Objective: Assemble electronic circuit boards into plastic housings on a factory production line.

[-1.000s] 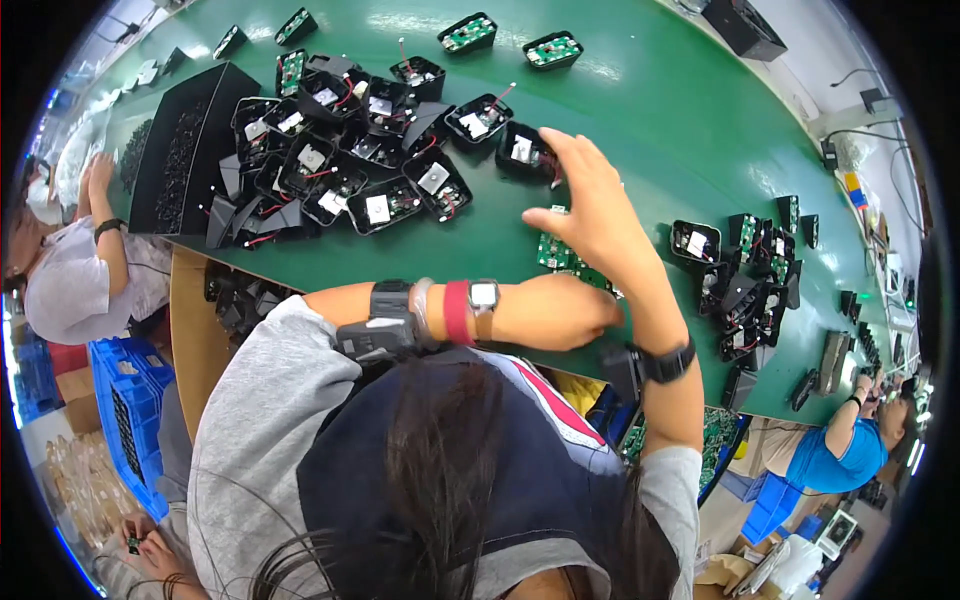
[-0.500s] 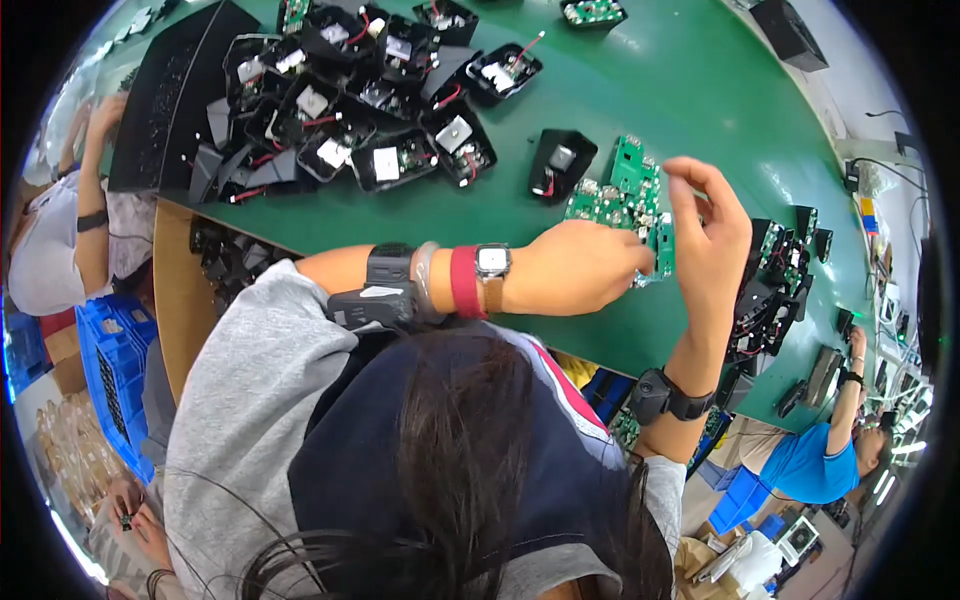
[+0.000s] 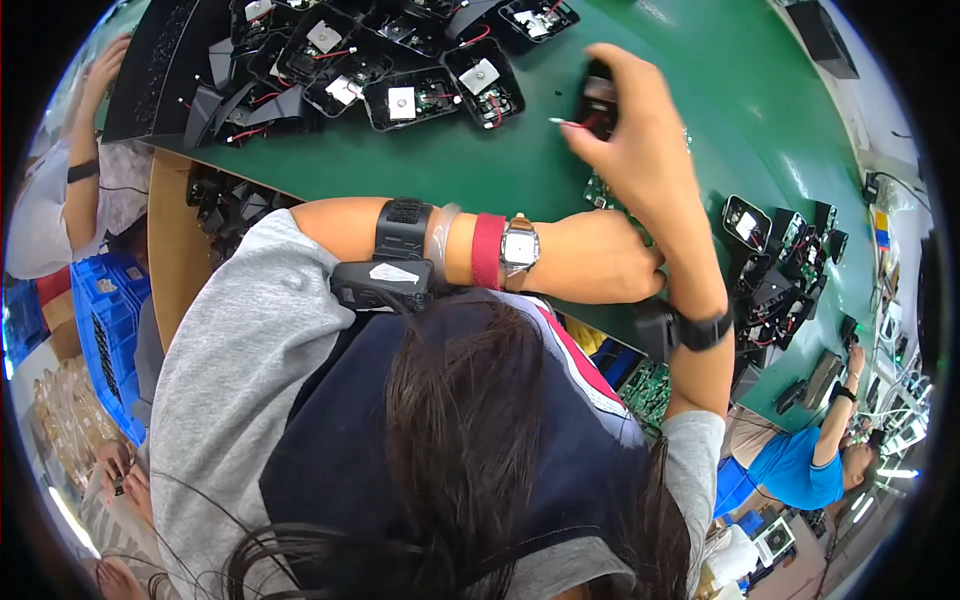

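My right hand (image 3: pixel 645 130) reaches over the green table and grips a small black plastic housing (image 3: pixel 598 100) by its edges. A red wire with a white plug sticks out of this housing beside my thumb. My left hand (image 3: pixel 600 255) is closed, its fingers curled at the table's near edge. Those fingertips are partly hidden behind my right wrist, so what they hold cannot be made out. Under and between my hands lie green circuit boards (image 3: pixel 597 190), mostly covered by my right hand and forearm.
Many black housings with wired boards (image 3: pixel 402 100) crowd the table's far left. Another pile of housings (image 3: pixel 775 285) stands to the right. A black box (image 3: pixel 150 80) is at the left edge, a blue crate (image 3: pixel 100 340) below it. Other people work at both sides.
My right hand has moved up and away from the circuit boards and taken hold of the lone black housing. A housing now sits atop the right pile. My left hand remains low.
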Demonstrator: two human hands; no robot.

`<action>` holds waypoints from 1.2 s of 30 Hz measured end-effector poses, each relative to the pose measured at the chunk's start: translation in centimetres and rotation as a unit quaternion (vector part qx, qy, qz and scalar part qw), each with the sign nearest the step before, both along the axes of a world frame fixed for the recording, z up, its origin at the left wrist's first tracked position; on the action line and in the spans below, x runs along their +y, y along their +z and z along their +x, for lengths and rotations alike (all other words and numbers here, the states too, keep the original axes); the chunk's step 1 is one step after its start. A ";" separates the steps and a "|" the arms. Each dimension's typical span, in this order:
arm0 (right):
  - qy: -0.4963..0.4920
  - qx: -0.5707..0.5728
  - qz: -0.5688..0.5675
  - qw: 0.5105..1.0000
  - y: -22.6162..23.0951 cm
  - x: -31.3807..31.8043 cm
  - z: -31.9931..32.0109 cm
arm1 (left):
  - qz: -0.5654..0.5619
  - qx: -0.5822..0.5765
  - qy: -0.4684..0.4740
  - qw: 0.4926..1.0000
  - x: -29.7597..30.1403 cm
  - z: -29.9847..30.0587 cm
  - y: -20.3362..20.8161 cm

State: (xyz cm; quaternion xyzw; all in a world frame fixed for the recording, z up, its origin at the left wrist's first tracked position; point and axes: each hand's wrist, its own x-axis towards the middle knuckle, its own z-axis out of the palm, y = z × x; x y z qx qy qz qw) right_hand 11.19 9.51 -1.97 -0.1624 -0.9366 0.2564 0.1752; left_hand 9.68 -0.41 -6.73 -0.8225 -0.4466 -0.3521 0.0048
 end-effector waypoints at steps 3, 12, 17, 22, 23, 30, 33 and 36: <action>-0.098 0.008 -0.161 0.982 1.9 2.0 3.7 | -0.087 0.016 0.025 0.996 -0.6 -0.8 1.2; -0.257 0.191 -0.417 0.850 4.8 -1.9 8.3 | 0.075 -0.366 0.099 0.922 1.4 -2.0 3.4; -0.191 0.101 -0.301 0.929 3.3 -3.1 7.7 | -0.008 -0.418 0.079 0.905 1.5 -3.4 3.1; -0.348 0.185 -0.110 0.913 3.3 -0.2 11.8 | -0.179 -0.720 0.016 0.671 1.7 -3.8 3.3; -0.360 0.130 -0.111 0.917 2.9 0.1 12.7 | -0.202 -0.728 0.002 0.655 1.6 -4.0 3.7; -0.258 -0.026 0.006 0.966 0.0 2.4 8.0 | -0.203 -0.790 0.018 0.579 2.2 -4.7 3.3; -0.232 -0.087 0.053 0.967 -0.1 2.6 6.1 | -0.181 -0.796 0.056 0.575 2.7 -5.5 3.4; -0.236 -0.119 0.019 0.964 0.5 2.5 5.5 | -0.157 -0.792 0.070 0.586 3.0 -6.0 3.2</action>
